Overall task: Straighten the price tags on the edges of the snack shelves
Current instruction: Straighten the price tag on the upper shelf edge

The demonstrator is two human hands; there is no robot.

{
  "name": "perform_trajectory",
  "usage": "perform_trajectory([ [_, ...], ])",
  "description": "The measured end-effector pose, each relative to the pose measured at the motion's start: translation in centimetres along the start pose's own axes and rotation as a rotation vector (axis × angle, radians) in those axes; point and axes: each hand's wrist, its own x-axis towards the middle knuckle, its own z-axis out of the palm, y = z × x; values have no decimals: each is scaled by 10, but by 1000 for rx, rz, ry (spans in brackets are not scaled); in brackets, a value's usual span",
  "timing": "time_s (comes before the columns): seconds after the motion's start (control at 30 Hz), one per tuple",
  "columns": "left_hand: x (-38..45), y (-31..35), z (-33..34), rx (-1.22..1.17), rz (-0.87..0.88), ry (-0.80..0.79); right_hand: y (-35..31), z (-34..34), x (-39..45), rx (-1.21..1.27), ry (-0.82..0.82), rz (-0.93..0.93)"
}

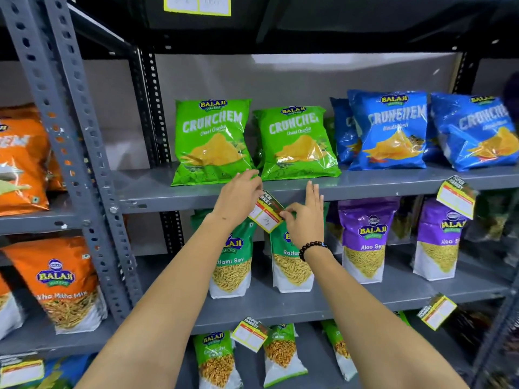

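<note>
Partly hidden by your left hand, the tilted price tag reads "SUPER MARKET" (handwriting illegible); your right hand fingers pinch its edge, left fingers spread.

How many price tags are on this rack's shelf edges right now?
5. Top edge; one held by both hands; right of it, tilted; lower shelf centre; lower right. The neighbouring rack has another; more may lie outside the frame.

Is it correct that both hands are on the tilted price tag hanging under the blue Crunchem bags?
Not quite. The head view shows the left hand and right hand on the tilted price tag below the green Crunchem bags, not the blue ones. The tag under the blue Crunchem bags, also tilted, is untouched.
</note>
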Motion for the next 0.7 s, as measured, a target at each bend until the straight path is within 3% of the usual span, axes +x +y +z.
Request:
perform_trajectory([
  [0.23,-23,-10,7,-121,-40,39,3,-27,7,10,-154,-106],
  [0.37,-37,-19,18,-42,-105,15,-2,-35,19,-84,-265,-152],
  [0.7,-33,-12,17,0,-178,155,-14,-46,42,-93,-260,-82],
])
